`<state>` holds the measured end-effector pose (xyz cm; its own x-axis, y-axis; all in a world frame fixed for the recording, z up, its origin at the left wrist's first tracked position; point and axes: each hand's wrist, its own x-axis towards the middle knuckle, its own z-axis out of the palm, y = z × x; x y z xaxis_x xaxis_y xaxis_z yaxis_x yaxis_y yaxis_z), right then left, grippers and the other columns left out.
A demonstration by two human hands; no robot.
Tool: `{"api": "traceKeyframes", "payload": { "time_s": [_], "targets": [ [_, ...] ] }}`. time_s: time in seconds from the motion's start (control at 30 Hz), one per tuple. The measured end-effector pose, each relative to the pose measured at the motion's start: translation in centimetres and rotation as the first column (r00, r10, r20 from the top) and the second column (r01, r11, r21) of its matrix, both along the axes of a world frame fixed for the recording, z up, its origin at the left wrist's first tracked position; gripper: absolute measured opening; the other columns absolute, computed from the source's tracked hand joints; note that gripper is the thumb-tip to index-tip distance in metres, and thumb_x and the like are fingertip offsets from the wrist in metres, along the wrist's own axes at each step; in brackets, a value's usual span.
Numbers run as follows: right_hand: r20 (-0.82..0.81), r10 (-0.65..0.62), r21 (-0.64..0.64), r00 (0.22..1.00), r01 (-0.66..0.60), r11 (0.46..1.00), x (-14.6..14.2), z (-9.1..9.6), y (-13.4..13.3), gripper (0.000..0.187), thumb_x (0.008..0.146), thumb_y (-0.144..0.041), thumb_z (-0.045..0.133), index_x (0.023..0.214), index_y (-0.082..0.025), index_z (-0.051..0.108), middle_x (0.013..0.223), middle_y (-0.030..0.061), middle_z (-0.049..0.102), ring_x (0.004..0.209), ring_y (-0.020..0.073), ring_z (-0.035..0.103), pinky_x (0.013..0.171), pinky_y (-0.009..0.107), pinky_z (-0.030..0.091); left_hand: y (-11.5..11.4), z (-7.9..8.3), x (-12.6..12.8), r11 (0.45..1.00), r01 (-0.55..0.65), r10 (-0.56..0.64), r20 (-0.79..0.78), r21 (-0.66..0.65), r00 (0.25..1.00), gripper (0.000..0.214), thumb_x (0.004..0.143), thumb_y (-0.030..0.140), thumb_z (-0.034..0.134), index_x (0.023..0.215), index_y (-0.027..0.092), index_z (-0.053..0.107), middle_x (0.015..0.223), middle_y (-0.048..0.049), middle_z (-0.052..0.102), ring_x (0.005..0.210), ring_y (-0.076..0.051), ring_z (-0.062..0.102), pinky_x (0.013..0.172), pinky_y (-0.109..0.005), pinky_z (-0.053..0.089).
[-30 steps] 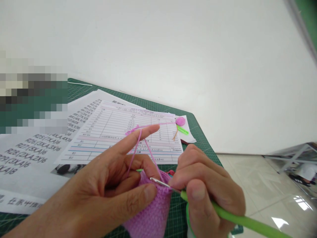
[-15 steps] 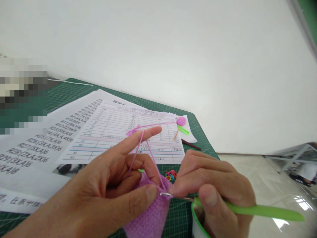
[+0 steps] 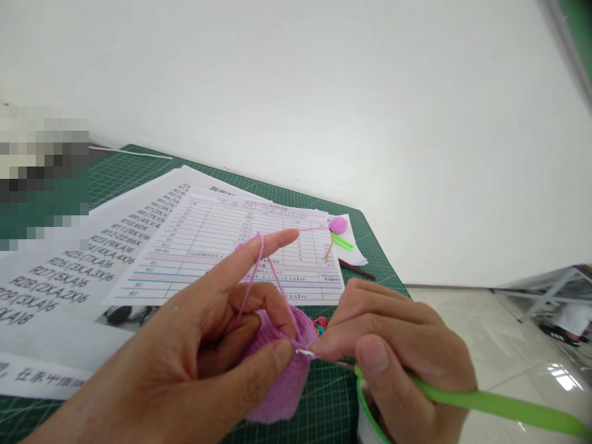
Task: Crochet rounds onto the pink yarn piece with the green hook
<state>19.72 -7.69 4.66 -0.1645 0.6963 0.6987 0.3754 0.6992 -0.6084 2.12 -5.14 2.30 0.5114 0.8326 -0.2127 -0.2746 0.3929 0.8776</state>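
Between thumb and curled fingers, my left hand pinches the upper edge of a pink crocheted piece. Its index finger points out to the right, with pink yarn looped over it and running down to the work. My right hand is closed around a crochet hook with a green handle. The hook's silver tip lies at the edge of the piece, close to my left thumb. Part of the metal shaft is hidden behind my right fingers.
Printed sheets lie on a green cutting mat. Farther back are a pink yarn ball, a green plastic clip and a dark stick. Colourful stitch markers sit behind the piece. A green-rimmed container stands below my right hand.
The crocheted piece has tilted and risen slightly, its lower end now in view. The hook tip has shifted slightly up and left, and the handle's end has swung lower right.
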Motion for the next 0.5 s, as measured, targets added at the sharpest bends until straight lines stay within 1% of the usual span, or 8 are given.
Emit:
{"api": "traceKeyframes", "payload": {
  "time_s": [0.07, 0.13, 0.2, 0.27, 0.33, 0.4, 0.43, 0.5],
  "targets": [
    [0.050, -0.014, -0.030, 0.999, 0.016, 0.999, 0.1, 0.2, 0.0, 0.031, 0.093, -0.015, 0.049, 0.069, -0.013, 0.068, 0.059, 0.0029, 0.063, 0.054, 0.0105, 0.053, 0.049, 0.027, 0.043, 0.0, 0.2, 0.2, 0.999, -0.028, 0.031, -0.045, 0.046, 0.999, 0.076, 0.074, 0.023, 0.080, 0.139, 0.046, 0.049, 0.070, 0.0057, 0.070, 0.066, -0.016, 0.067, 0.056, -0.019, 0.053],
    [0.134, -0.031, -0.042, 0.990, 0.037, 0.998, 0.2, 0.5, 0.0, 0.030, 0.092, -0.013, 0.049, 0.066, -0.013, 0.065, 0.060, 0.0028, 0.063, 0.055, 0.0101, 0.053, 0.050, 0.027, 0.043, 0.0, 0.7, 0.4, 0.996, -0.055, 0.064, -0.116, 0.076, 0.991, 0.073, 0.074, 0.029, 0.080, 0.138, 0.046, 0.049, 0.066, 0.0067, 0.068, 0.065, -0.015, 0.066, 0.060, -0.020, 0.055],
    [0.235, -0.066, -0.025, 0.970, 0.074, 0.997, 0.4, 0.6, -0.1, 0.031, 0.090, -0.009, 0.049, 0.061, -0.014, 0.060, 0.058, 0.0016, 0.060, 0.056, 0.0098, 0.053, 0.051, 0.027, 0.042, 0.0, 1.0, 0.5, 0.990, -0.069, 0.092, -0.193, 0.119, 0.977, 0.069, 0.076, 0.035, 0.077, 0.137, 0.047, 0.049, 0.065, 0.0074, 0.067, 0.062, -0.014, 0.063, 0.061, -0.019, 0.055],
    [0.325, -0.120, 0.016, 0.938, 0.122, 0.992, 0.3, 0.2, -0.1, 0.032, 0.090, -0.008, 0.050, 0.059, -0.015, 0.056, 0.056, 0.0003, 0.056, 0.057, 0.0099, 0.052, 0.053, 0.027, 0.040, 0.0, 1.0, 0.6, 0.974, -0.102, 0.155, -0.267, 0.203, 0.951, 0.067, 0.077, 0.037, 0.075, 0.138, 0.046, 0.049, 0.068, 0.0065, 0.069, 0.061, -0.014, 0.063, 0.061, -0.019, 0.055],
    [0.388, -0.189, 0.075, 0.902, 0.173, 0.982, -0.2, -0.4, 0.1, 0.030, 0.091, -0.011, 0.050, 0.061, -0.016, 0.054, 0.057, -0.0002, 0.054, 0.058, 0.0102, 0.049, 0.054, 0.029, 0.038, 0.0, 0.7, 0.7, 0.945, -0.120, 0.222, -0.326, 0.305, 0.919, 0.072, 0.076, 0.034, 0.076, 0.140, 0.045, 0.047, 0.073, 0.0053, 0.072, 0.061, -0.015, 0.063, 0.059, -0.020, 0.056],
    [0.409, -0.263, 0.148, 0.874, 0.222, 0.964, -0.9, -1.2, 0.4, 0.030, 0.092, -0.014, 0.050, 0.063, -0.017, 0.051, 0.059, -0.0006, 0.051, 0.059, 0.0107, 0.044, 0.055, 0.030, 0.036, 0.1, 0.4, 0.8, 0.918, -0.126, 0.265, -0.345, 0.376, 0.900, 0.077, 0.076, 0.028, 0.076, 0.144, 0.045, 0.044, 0.075, 0.0053, 0.073, 0.061, -0.016, 0.063, 0.057, -0.019, 0.056],
    [0.393, -0.308, 0.185, 0.866, 0.253, 0.950, -1.3, -1.7, 0.6, 0.033, 0.093, -0.015, 0.049, 0.061, -0.018, 0.046, 0.058, -0.0013, 0.046, 0.059, 0.0108, 0.040, 0.054, 0.030, 0.034, 0.1, 0.4, 0.9, 0.909, -0.134, 0.279, -0.340, 0.395, 0.898, 0.079, 0.076, 0.023, 0.076, 0.144, 0.046, 0.042, 0.075, 0.0062, 0.073, 0.060, -0.015, 0.062, 0.056, -0.018, 0.055],
    [0.332, -0.404, 0.242, 0.853, 0.337, 0.910, -2.2, -2.4, 0.9, 0.033, 0.096, -0.019, 0.045, 0.063, -0.019, 0.043, 0.060, -0.0010, 0.044, 0.061, 0.0117, 0.040, 0.054, 0.030, 0.034, 0.1, 0.5, 1.1, 0.898, -0.202, 0.331, -0.299, 0.390, 0.895, 0.083, 0.075, 0.014, 0.075, 0.142, 0.049, 0.043, 0.075, 0.0085, 0.071, 0.052, -0.010, 0.056, 0.054, -0.015, 0.053]
  ]
}}
